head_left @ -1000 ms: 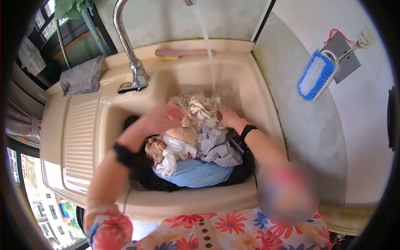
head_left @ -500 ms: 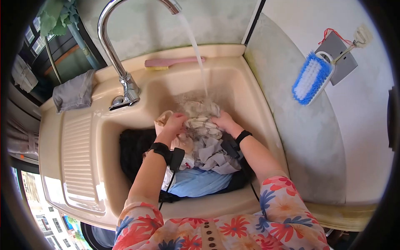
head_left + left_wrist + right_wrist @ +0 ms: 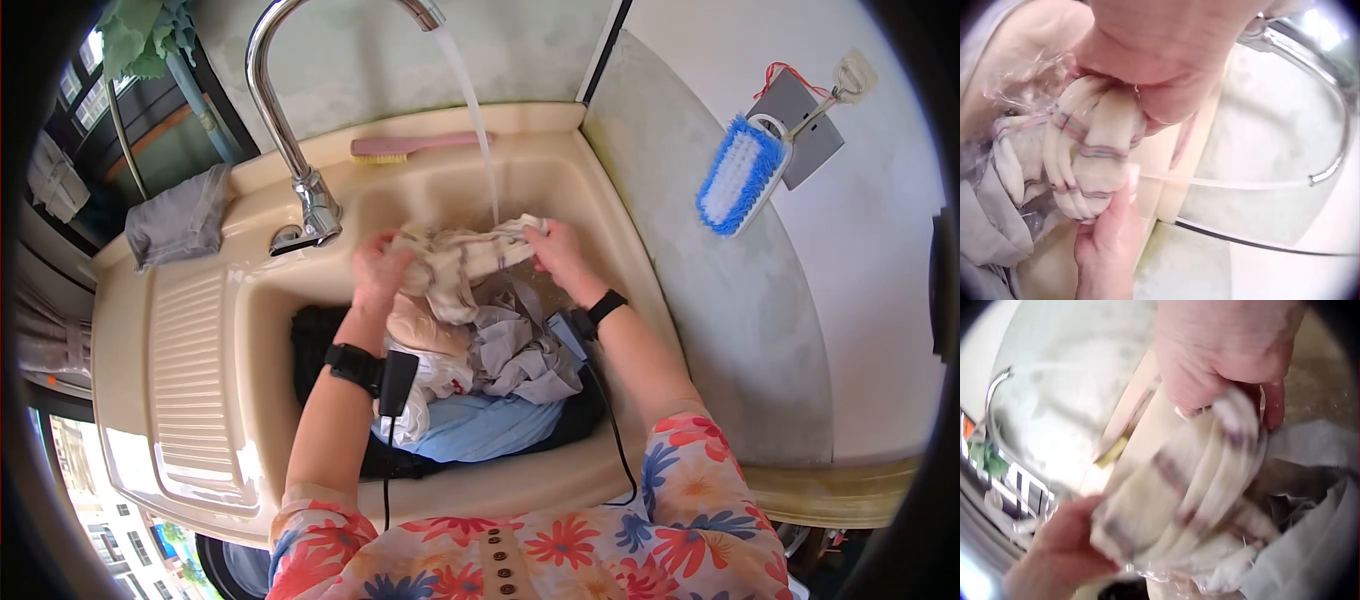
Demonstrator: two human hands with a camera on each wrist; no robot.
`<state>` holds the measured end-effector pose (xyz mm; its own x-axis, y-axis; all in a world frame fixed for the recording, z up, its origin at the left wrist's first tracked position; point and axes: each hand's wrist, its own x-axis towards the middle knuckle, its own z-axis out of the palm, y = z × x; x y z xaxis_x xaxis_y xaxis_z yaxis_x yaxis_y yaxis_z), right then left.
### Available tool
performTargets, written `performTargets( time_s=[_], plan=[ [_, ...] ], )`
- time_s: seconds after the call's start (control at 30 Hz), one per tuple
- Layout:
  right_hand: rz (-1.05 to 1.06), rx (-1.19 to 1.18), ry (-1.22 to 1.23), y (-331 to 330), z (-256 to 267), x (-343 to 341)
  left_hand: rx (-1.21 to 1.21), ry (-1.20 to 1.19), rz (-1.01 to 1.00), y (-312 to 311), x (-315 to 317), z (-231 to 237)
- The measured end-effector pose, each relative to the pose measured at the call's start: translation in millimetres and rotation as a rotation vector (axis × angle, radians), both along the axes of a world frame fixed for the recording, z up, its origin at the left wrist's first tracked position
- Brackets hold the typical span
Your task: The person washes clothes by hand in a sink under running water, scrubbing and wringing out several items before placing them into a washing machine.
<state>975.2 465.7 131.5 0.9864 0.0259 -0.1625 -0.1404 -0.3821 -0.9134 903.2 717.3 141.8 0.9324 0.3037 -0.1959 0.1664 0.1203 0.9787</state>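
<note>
A wet cream cloth with dark and reddish stripes (image 3: 465, 258) stretches between both hands over the sink (image 3: 610, 230). My left hand (image 3: 381, 270) grips its left end; in the left wrist view the fingers curl over the bunched folds (image 3: 1094, 147). The other end is pinched by my right hand (image 3: 560, 255), thumb on top. Water from the faucet (image 3: 290, 110) runs down just behind the cloth. Beneath it lie a grey cloth (image 3: 525, 350), a beige piece (image 3: 425, 325), a white one (image 3: 440, 375) and a light blue garment (image 3: 480, 425).
Black fabric (image 3: 315, 340) lines the sink's left side. A pink-handled brush (image 3: 420, 146) lies on the back ledge. To the left are a ribbed drainboard (image 3: 190, 380) and a folded grey cloth (image 3: 180, 220). A blue and white brush (image 3: 740, 175) hangs on the right wall.
Both hands have lifted the striped cloth up from the pile and spread it sideways. The left hand has moved left, the right hand slightly right and up. The water keeps running.
</note>
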Motion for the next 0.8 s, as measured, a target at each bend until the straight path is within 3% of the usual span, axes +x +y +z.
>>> performTargets(
  time_s=[0.07,0.1,0.17,0.23,0.27,0.3,0.37,0.4,0.47,0.5,0.53,0.57,0.6,0.63,0.67,0.7,0.77,0.8],
  plan=[
    [-0.069,0.07,-0.002,-5.2,1.1,-1.7,0.278,-0.085,0.071,12.9,1.7,2.6],
    [-0.031,-0.042,0.054,-7.5,-4.3,-1.7,0.278,-0.087,0.072,11.1,-0.3,0.7],
    [0.007,-0.153,0.102,-11.7,-18.7,-0.9,0.829,0.056,-0.061,2.5,-7.9,-11.9],
    [0.42,-0.896,-0.017,-7.9,-16.3,-6.6,0.904,0.145,-0.135,-2.0,-14.7,-20.5],
    [0.408,-0.906,0.155,-9.1,-13.6,-5.5,0.916,0.22,-0.194,-1.9,-17.0,-24.9],
    [0.41,-0.905,0.158,-5.8,-11.3,-5.7,0.927,0.299,-0.254,-2.9,-19.2,-24.1],
    [0.32,-0.95,-0.212,-1.9,-8.3,-5.4,0.937,0.287,-0.258,0.9,-19.7,-20.1],
    [0.321,-0.95,-0.209,-1.8,-13.6,0.0,0.95,0.267,-0.255,1.9,-20.3,-12.4],
    [0.301,-0.733,-0.43,-3.0,-37.3,15.8,0.884,0.293,-0.298,1.4,-23.3,11.0],
    [0.297,-0.729,-0.429,-3.4,-47.9,19.0,0.817,0.319,-0.338,1.5,-25.1,23.6],
    [0.338,-0.643,-0.239,-2.3,-55.8,19.9,0.823,0.321,-0.34,2.5,-28.8,35.9],
    [0.377,-0.551,-0.048,-1.8,-64.2,21.0,0.987,0.361,-0.55,4.1,-34.3,46.7],
    [0.375,-0.541,-0.043,-0.5,-67.1,20.5,1.146,0.402,-0.767,6.2,-37.9,50.4],
    [0.572,-0.61,-0.015,0.4,-68.9,21.5,1.151,0.407,-0.77,10.6,-38.9,48.5],
    [0.772,-0.678,0.012,0.9,-70.1,23.7,1.309,0.444,-0.916,16.5,-39.7,45.9],
    [0.777,-0.676,0.015,-0.3,-64.3,25.5,1.46,0.48,-1.064,19.8,-40.2,42.7],
    [0.395,-0.431,0.339,-5.8,-48.5,24.6,1.455,0.378,-0.983,12.3,-33.4,37.2],
    [0.255,-0.4,0.176,-7.0,-55.7,21.6,1.457,0.269,-0.895,5.2,-27.0,35.1]
  ],
)
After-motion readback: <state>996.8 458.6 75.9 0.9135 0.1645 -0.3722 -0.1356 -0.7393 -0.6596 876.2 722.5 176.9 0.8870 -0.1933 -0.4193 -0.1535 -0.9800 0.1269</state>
